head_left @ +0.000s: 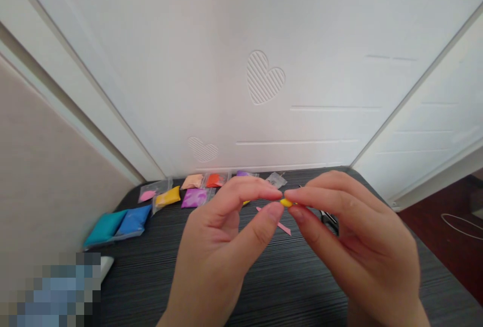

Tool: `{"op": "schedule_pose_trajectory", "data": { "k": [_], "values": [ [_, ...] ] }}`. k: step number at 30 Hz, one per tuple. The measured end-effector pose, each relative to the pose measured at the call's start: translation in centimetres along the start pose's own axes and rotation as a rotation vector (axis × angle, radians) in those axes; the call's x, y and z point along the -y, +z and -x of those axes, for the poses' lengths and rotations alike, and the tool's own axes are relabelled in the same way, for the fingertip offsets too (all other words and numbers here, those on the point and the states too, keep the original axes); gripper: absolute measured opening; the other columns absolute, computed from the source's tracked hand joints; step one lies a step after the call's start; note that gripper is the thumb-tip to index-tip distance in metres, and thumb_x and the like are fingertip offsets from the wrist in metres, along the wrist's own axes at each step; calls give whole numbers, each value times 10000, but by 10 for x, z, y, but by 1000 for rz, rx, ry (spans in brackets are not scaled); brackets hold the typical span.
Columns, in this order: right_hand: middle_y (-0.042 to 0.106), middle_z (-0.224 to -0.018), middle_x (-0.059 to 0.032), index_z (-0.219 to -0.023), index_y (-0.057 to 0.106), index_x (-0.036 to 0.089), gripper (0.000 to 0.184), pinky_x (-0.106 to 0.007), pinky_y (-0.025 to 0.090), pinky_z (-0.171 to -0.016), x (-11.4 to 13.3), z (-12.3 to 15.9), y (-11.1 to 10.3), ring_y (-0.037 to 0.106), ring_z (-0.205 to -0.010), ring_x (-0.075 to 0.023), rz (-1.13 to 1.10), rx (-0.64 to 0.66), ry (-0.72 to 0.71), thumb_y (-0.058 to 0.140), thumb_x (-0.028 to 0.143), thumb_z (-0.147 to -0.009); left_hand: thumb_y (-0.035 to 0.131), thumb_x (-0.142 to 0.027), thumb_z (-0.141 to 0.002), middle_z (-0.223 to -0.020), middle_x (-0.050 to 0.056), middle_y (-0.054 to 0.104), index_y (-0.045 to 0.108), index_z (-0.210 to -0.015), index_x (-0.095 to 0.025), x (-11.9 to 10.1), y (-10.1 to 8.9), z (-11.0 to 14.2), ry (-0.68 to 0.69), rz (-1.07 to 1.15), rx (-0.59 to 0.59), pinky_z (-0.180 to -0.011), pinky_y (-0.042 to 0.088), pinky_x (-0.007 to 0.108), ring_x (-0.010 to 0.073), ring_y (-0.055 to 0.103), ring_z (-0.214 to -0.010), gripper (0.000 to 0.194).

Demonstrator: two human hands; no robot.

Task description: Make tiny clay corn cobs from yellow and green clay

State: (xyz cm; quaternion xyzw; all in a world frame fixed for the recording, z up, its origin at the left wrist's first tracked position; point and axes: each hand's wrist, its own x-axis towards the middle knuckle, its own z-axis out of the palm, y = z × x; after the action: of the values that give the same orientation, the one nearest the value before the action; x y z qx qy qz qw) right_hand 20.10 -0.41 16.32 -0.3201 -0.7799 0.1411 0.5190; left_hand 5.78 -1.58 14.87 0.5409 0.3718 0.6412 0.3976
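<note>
Small, rounded yellow piece (286, 202), clay-like in look: held in the air above the table, between the fingertips of both hands. Left hand (221, 249): thumb and forefinger nearly together, pinching the piece's left end. Right hand (368, 239): thumb and forefinger likewise nearly together, pinching its right end. Beneath, on the dark wood-grained table (143, 279): one slim, flat pink strip (285, 229), partly hidden by the left thumb; one black-handled tool (329, 221), mostly hidden behind the right hand, kind uncertain. Far edge, soft packets in clear film: crumpled clear bag (276, 180), red-orange packet (215, 180), peach packet (192, 181), purple packet (194, 197), yellow packet (168, 196), clear bag with pink lump (148, 195). Left edge: blue packet (133, 220), touching teal packet (105, 227). Behind: white panel (188, 65) with striped heart relief (265, 78).
</note>
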Motion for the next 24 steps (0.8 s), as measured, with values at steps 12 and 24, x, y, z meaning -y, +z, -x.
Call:
{"op": "schedule_pose_trajectory", "data": {
  "k": [12,24],
  "values": [
    [589,-880,4,-996,614,184,346,-244,457,-722,2,1,3,537,-826,-107,-25,-67,-21,611,22,-691,587,-150,-748,-849,9,632,673,-806,-196,-2,0,-2,-240,409,5,-795,441,257,129,543,-839,113],
    [597,-852,-10,-943,629,180,317,-280,462,-663,-2,0,9,546,-777,-123,-49,-135,-79,631,15,-672,572,-123,-764,-833,-3,617,672,-801,-189,-1,6,-1,-284,516,62,-595,461,174,104,539,-784,125]
  ]
}}
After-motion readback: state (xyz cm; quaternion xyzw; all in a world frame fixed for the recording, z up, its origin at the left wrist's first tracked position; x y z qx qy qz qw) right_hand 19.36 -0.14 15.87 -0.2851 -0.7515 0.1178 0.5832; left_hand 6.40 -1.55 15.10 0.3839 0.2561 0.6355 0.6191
